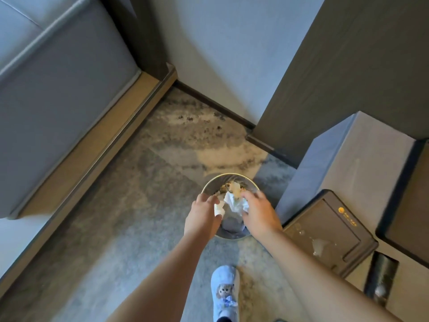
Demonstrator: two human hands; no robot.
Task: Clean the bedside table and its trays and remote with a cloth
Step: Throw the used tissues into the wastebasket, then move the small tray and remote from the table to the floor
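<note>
Cloth (233, 202) between palm-down left hand (203, 217), right hand (258, 214)

gold logo (341, 209) on tray (325, 225), txt illegible

A bedroom (mottled grey carpet (130, 205) underfoot): upholstered bed (58, 101), bedside table (336, 159), small waste bin (209, 183).

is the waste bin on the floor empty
No, yellowish scraps lie inside the bin, beyond the white tissue that the left hand and right hand hold over it.
</note>
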